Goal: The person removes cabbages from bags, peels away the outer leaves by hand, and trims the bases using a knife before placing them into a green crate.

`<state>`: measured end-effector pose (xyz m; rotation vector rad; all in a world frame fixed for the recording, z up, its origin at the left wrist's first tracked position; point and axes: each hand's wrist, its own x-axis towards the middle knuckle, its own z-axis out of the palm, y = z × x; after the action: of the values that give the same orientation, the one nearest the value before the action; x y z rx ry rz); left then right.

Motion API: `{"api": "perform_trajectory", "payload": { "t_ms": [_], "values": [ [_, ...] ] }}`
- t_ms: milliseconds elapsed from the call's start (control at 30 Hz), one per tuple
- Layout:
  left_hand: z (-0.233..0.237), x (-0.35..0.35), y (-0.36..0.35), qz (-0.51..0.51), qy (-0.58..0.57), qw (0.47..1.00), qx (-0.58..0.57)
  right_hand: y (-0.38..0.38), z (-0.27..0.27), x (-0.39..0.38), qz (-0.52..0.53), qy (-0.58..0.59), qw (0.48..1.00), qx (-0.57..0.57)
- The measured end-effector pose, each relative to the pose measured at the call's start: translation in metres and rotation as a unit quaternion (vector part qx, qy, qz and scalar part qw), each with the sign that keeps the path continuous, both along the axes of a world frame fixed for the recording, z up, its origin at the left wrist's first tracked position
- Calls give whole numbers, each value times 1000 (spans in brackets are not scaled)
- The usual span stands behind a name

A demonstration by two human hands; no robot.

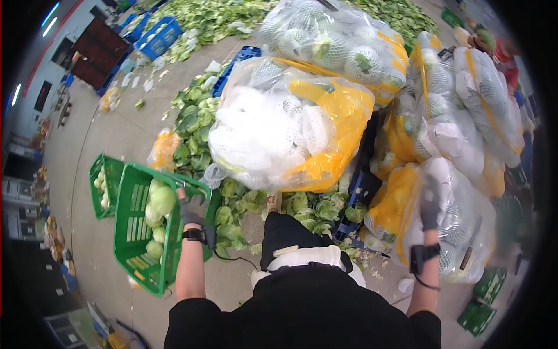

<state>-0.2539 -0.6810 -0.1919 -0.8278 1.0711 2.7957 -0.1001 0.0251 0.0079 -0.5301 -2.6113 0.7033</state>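
My left hand point(192, 210), in a grey glove with fingers apart, is at the right rim of a large green crate point(139, 279). Round pale-green cabbages point(163, 200) lie inside this crate. On the other side, my right hand point(430, 203) is gloved too and smeared by motion, so its grip cannot be made out. It overlaps a clear plastic bag point(465, 232) of cabbages in white foam nets. Between my hands and farther forward lies a big clear bag point(261, 128) with yellow bands, full of white foam nets.
Loose cabbage leaves point(232, 218) litter the floor around my shoe point(274, 202). More bagged cabbages point(331, 46) are stacked ahead and to the right, beside a blue pallet point(363, 183). A smaller green crate point(104, 186) stands far left. A person in red point(509, 72) is at the far right.
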Motion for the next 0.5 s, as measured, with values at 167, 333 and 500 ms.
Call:
{"api": "perform_trajectory", "payload": {
  "t_ms": [167, 333, 500],
  "values": [
    [137, -112, 233, -426, 250, 726, -479, -167, -46, -179, 237, -81, 960, -122],
    [110, -182, 333, -369, 535, 393, -651, -194, -176, -286, 58, -99, 992, -53],
    [-2, -236, 313, -554, 300, 372, -682, -242, -189, -269, 109, -201, 967, -111]
  ]
}}
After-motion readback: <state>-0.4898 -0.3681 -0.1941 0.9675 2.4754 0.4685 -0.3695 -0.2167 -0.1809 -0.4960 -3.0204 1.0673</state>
